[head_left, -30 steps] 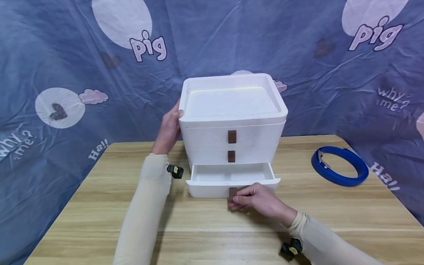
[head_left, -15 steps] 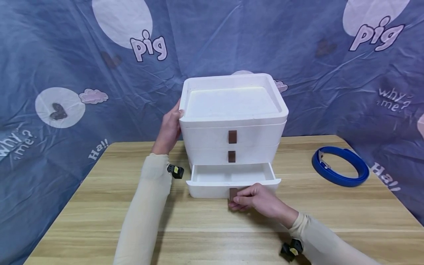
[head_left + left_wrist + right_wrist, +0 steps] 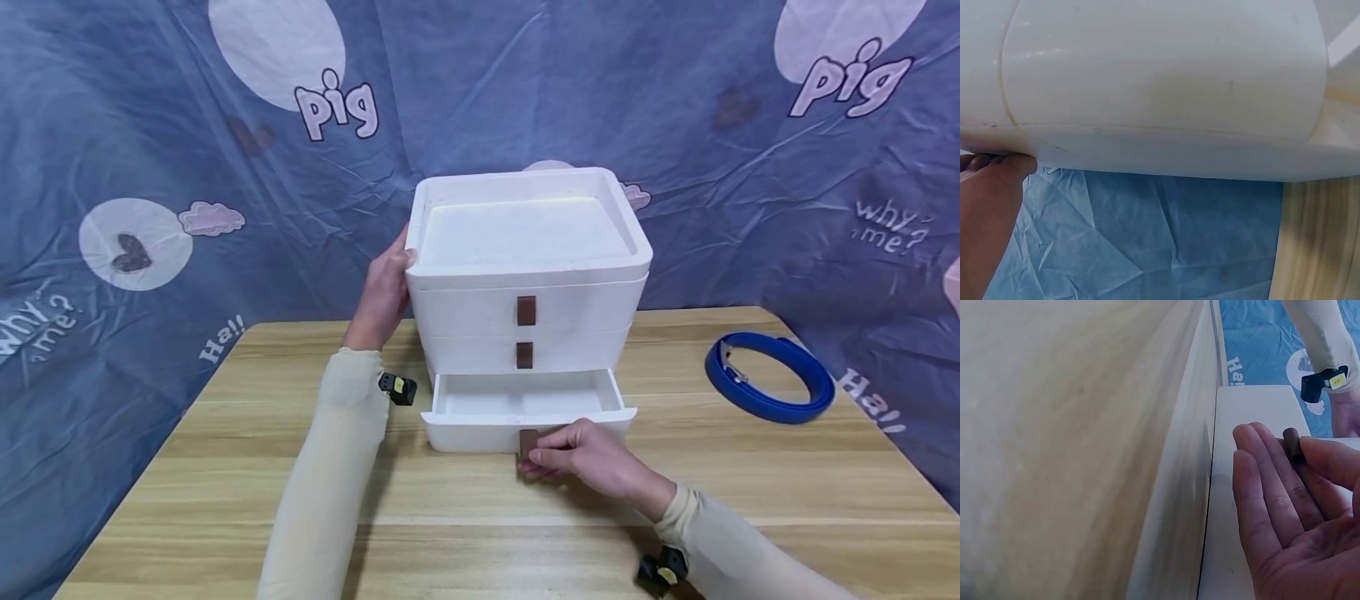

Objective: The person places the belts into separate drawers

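A white drawer cabinet (image 3: 525, 310) stands on the table, with a shallow tray-like top. Its bottom drawer (image 3: 517, 396) is pulled out and looks empty inside. The right hand (image 3: 592, 458) pinches the brown pull tab (image 3: 528, 442) on that drawer between thumb and index finger. In the right wrist view the tab (image 3: 1294, 445) shows in this pinch, the other fingers extended below the drawer front. At the cabinet's upper left, the left hand (image 3: 384, 287) grips the side, thumb at the rim corner. The left wrist view shows this hand (image 3: 991, 206) against the cabinet wall (image 3: 1160, 75); some fingers are hidden.
A coiled blue belt (image 3: 771, 408) with a metal buckle lies at the right of the wooden table (image 3: 225, 467). Two upper drawers with brown tabs (image 3: 526, 311) are closed. A blue printed cloth (image 3: 465, 83) hangs behind the table.
Very little differs. The bottom drawer and the right hand on its tab appear a touch nearer the table's front. The left hand keeps its place on the cabinet.
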A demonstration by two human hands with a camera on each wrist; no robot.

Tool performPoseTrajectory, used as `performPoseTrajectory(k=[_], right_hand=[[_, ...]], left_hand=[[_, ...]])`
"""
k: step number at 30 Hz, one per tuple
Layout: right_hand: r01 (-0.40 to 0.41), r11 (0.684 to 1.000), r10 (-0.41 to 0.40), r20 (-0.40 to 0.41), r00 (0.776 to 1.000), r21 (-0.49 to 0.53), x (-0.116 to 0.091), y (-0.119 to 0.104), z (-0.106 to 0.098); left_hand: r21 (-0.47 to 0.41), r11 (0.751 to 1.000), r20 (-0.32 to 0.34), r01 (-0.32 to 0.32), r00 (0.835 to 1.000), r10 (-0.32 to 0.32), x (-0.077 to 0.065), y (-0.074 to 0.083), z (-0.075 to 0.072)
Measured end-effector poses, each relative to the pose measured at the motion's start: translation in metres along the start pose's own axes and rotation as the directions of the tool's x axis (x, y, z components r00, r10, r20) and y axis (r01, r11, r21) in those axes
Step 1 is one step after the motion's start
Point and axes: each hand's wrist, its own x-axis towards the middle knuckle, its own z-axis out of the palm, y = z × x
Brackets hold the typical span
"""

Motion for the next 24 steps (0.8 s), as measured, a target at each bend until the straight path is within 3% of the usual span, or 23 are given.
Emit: performPoseTrajectory(k=[7, 24], right_hand=[[-0.007, 0.999, 0.007, 0.001, 1.0, -0.042, -0.0031, 0.0004, 0.0011], [-0.021, 1.0, 0.022, 0.011, 1.0, -0.012, -0.0056, -0.0007, 0.0041]], left_hand=[[-0.01, 1.0, 0.0, -0.009, 1.0, 0.009, 0.0019, -0.0013, 0.001], [-0.015, 1.0, -0.002, -0.007, 1.0, 0.007, 0.0007, 0.0012, -0.0008]])
